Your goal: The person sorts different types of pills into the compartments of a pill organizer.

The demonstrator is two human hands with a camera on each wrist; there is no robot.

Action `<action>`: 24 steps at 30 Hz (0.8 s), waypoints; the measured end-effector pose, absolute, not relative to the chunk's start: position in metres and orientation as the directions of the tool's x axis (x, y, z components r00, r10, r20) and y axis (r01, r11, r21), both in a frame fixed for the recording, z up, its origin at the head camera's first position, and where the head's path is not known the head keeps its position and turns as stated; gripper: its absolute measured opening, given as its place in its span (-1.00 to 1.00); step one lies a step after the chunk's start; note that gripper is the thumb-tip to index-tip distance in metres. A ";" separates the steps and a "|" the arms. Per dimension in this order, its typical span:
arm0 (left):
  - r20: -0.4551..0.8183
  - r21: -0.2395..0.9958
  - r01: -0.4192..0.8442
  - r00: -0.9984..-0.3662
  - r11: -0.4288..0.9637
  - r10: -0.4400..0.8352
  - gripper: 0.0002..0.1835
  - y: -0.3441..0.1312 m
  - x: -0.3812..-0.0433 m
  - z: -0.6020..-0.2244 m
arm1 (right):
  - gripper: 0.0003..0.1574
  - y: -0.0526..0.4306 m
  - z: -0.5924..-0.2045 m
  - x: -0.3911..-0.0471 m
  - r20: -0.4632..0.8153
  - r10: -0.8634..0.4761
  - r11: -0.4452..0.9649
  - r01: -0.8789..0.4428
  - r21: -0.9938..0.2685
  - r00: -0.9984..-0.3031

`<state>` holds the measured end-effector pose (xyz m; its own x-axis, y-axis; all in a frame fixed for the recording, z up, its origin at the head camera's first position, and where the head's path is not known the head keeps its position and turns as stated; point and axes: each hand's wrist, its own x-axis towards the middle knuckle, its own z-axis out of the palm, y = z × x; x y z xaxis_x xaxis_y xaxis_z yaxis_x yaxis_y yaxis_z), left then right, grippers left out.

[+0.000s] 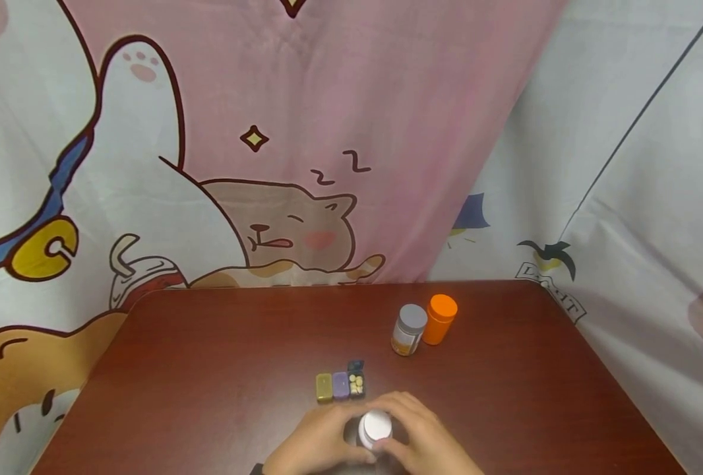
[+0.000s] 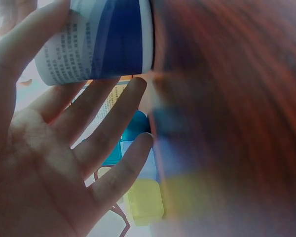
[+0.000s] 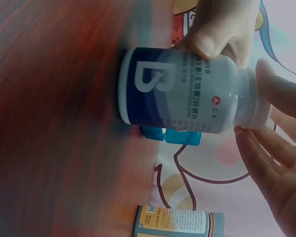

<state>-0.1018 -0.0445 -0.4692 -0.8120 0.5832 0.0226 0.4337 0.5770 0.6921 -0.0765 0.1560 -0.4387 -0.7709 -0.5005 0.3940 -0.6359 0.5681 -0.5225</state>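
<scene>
A white pill bottle [image 1: 376, 426] with a blue lower label band stands upright at the table's front. My left hand [image 1: 323, 438] holds its body between thumb and fingers, and its ring and little fingers extend past it in the left wrist view. At the top, my right hand [image 1: 419, 432] pinches the white cap [image 3: 255, 106] between thumb and fingertips. The cap is on the bottle. Just behind the hands sits a small pill organizer [image 1: 340, 385] with yellow, purple and dark teal compartments. Its teal lid [image 1: 356, 365] is raised, and several pale tablets [image 1: 356, 384] lie inside that compartment.
Farther back on the right stand a grey-capped bottle [image 1: 409, 331] and an orange bottle [image 1: 440, 320], close beside each other. The brown table [image 1: 221, 376] ends at a printed cat curtain [image 1: 339, 119] behind it.
</scene>
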 end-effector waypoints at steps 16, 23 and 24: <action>-0.001 0.720 0.387 -0.830 0.576 0.558 -0.35 -0.041 -0.101 -0.471 | -0.34 0.139 -0.446 -0.073 0.197 -0.362 0.826 -0.412 -0.385 -0.911; 0.017 0.691 0.434 -0.810 0.579 0.586 -0.32 -0.043 -0.103 -0.474 | -0.13 0.173 -0.454 -0.086 0.075 -0.519 0.493 -0.370 -0.788 -0.851; 0.017 0.690 0.437 -0.806 0.577 0.591 -0.33 -0.043 -0.103 -0.474 | -0.17 0.178 -0.456 -0.088 0.080 -0.549 0.407 -0.350 -0.844 -0.832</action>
